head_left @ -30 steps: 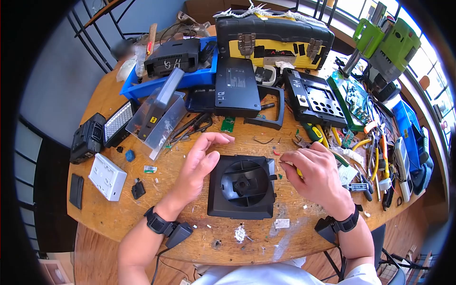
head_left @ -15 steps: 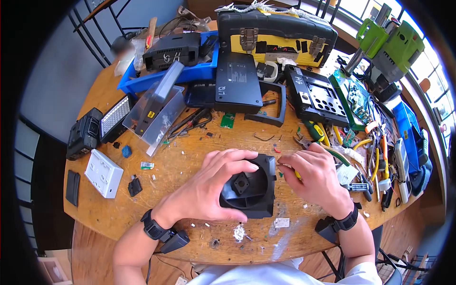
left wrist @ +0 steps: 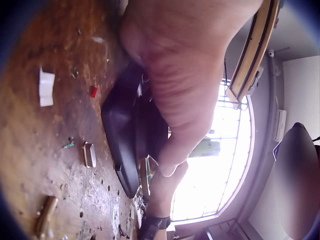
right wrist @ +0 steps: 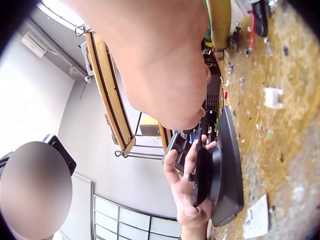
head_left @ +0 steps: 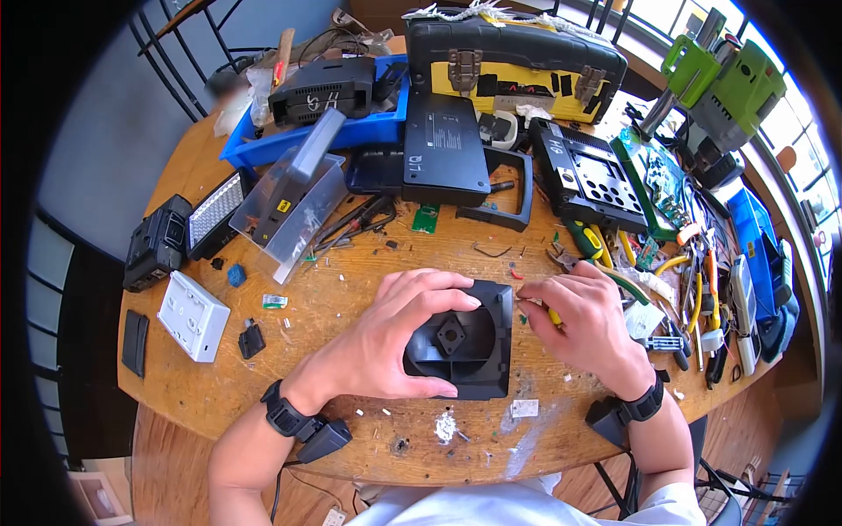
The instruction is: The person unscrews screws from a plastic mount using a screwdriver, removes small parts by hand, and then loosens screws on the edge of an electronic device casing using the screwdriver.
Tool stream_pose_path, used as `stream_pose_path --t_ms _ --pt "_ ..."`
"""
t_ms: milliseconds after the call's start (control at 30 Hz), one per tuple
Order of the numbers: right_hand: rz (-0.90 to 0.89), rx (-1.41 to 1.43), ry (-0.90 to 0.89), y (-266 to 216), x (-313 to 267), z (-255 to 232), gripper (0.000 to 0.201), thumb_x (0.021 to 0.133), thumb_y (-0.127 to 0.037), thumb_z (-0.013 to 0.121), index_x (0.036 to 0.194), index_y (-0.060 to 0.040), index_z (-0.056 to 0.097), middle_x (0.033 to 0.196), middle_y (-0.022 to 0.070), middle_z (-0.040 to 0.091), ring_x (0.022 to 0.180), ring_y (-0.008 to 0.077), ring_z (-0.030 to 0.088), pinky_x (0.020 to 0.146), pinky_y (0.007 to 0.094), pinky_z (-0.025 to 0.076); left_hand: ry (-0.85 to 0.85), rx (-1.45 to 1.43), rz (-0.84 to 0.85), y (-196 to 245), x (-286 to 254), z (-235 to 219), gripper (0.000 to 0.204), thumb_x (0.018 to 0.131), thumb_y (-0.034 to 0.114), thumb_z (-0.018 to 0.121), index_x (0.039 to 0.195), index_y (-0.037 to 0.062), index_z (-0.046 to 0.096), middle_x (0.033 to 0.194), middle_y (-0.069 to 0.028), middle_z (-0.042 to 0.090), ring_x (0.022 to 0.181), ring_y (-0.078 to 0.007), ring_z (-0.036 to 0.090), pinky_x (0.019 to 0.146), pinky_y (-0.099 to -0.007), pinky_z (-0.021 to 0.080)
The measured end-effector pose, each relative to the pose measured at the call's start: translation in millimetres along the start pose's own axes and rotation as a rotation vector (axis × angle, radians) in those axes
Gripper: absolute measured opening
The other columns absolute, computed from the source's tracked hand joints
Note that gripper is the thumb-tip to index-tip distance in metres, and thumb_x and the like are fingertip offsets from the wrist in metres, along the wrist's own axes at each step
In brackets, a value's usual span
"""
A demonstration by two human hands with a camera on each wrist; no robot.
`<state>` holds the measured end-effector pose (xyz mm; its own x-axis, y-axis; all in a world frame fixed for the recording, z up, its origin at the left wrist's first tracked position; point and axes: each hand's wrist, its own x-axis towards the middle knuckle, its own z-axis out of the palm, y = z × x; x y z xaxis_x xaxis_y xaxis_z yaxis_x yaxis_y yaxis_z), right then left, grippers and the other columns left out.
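A black square plastic housing [head_left: 491, 368] with a round opening and a small central mount lies near the table's front. Its left side is gripped by my left hand [head_left: 373, 337], fingers over the far rim and thumb at the near rim. The right wrist view shows the housing [right wrist: 227, 170] tilted in that camera, with left-hand fingers [right wrist: 189, 160] around its edge. My right hand [head_left: 579, 320] stays just right of the housing, fingers curled toward the thumb. Something yellow [head_left: 554, 317] peeks out below those fingers; I cannot tell whether the hand holds it.
Pliers and screwdrivers [head_left: 583, 241] crowd the right side, below a green drill press [head_left: 737, 92]. A clear plastic bin [head_left: 281, 232], a white box [head_left: 193, 316] and a black adapter [head_left: 251, 340] stand left. Behind are a black case [head_left: 447, 149] and a toolbox [head_left: 526, 57].
My left hand has come right and down from beside the housing and taken hold of it. The right hand has stayed nearly in place.
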<state>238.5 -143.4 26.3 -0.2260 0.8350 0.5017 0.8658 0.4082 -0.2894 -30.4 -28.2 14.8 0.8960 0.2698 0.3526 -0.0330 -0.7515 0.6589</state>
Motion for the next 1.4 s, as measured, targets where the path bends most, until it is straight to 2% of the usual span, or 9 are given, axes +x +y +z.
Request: stream_pose_path --t_ms 100,200,433,633,800,933,1133,1233,1400 --pt "0.010 -0.010 -0.023 -1 0 -3 0.013 0.083 -0.009 0.078 0.093 -0.0076 0.071 0.080 0.0068 0.075 0.064 0.0230 0.068 0.065 0.0351 0.046 -0.001 0.022 -0.023 5 2 -5 0.074 0.076 0.041 0.089 0.137 0.0150 0.057 0.150 -0.0130 0.051 0.137 -0.0376 0.048 0.113 -0.0501 0.033" --pt "0.006 -0.013 -0.021 -1 0 -3 0.012 0.083 -0.009 0.078 0.093 -0.0080 0.071 0.080 0.0064 0.075 0.065 0.0226 0.068 0.065 0.0351 0.046 0.118 0.101 -0.002 5 0 -6 0.035 0.077 0.021 0.081 0.110 0.0112 0.073 0.142 -0.0146 0.060 0.133 -0.0395 0.052 0.113 -0.0530 0.037" --pt "-0.005 -0.025 -0.034 -2 1 -3 0.012 0.084 -0.010 0.079 0.094 -0.0085 0.072 0.080 0.0058 0.075 0.065 0.0220 0.068 0.064 0.0346 0.046 0.098 0.126 0.065 2 0 -4 0.031 0.076 0.017 0.078 0.107 0.0121 0.074 0.140 -0.0115 0.063 0.131 -0.0396 0.054 0.113 -0.0529 0.038" --pt "-0.058 -0.013 -0.014 -7 3 -2 0.012 0.085 -0.008 0.078 0.095 -0.0089 0.072 0.078 0.0047 0.074 0.065 0.0215 0.068 0.063 0.0338 0.046 0.101 0.161 0.125 5 -2 -10 0.023 0.074 0.016 0.077 0.096 0.0111 0.076 0.133 -0.0075 0.070 0.128 -0.0359 0.057 0.103 -0.0511 0.043" --pt "0.077 -0.150 -0.002 -8 5 3 0.009 0.086 -0.007 0.076 0.095 -0.0074 0.072 0.078 0.0059 0.070 0.073 0.0235 0.068 0.073 0.0367 0.049 0.094 0.189 0.187 5 -3 -10 0.015 0.072 0.016 0.077 0.086 0.0103 0.077 0.115 -0.0029 0.077 0.122 -0.0334 0.063 0.099 -0.0497 0.044" --pt "0.100 -0.197 -0.040 -1 4 5 0.009 0.086 -0.008 0.075 0.095 -0.0069 0.072 0.083 0.0070 0.068 0.080 0.0257 0.066 0.079 0.0387 0.048 0.095 0.199 0.204 3 -3 -9 0.016 0.071 0.016 0.078 0.086 0.0101 0.078 0.113 -0.0023 0.077 0.120 -0.0329 0.064 0.099 -0.0497 0.044" --pt "0.038 -0.181 0.082 -6 10 1 0.010 0.084 -0.007 0.077 0.093 -0.0072 0.073 0.086 0.0055 0.067 0.080 0.0270 0.063 0.079 0.0386 0.050 0.086 0.199 0.209 3 -4 -10 0.018 0.069 0.016 0.078 0.087 0.0105 0.079 0.112 -0.0022 0.077 0.120 -0.0325 0.064 0.099 -0.0502 0.044" --pt "-0.007 -0.031 0.090 -12 12 0 0.013 0.082 -0.008 0.079 0.094 -0.0077 0.074 0.087 0.0048 0.067 0.081 0.0251 0.064 0.075 0.0373 0.050 0.081 0.206 0.212 3 -4 -12 0.018 0.069 0.016 0.079 0.087 0.0113 0.079 0.111 -0.0014 0.077 0.120 -0.0320 0.064 0.099 -0.0501 0.044" --pt "-0.205 -0.012 -0.052 -36 26 -7 0.020 0.076 -0.010 0.079 0.096 -0.0095 0.075 0.093 0.0017 0.066 0.084 0.0211 0.064 0.076 0.0353 0.050 0.059 0.242 0.196 8 -2 -13 0.022 0.068 0.018 0.081 0.090 0.0125 0.080 0.119 -0.0021 0.075 0.124 -0.0316 0.062 0.102 -0.0497 0.043"
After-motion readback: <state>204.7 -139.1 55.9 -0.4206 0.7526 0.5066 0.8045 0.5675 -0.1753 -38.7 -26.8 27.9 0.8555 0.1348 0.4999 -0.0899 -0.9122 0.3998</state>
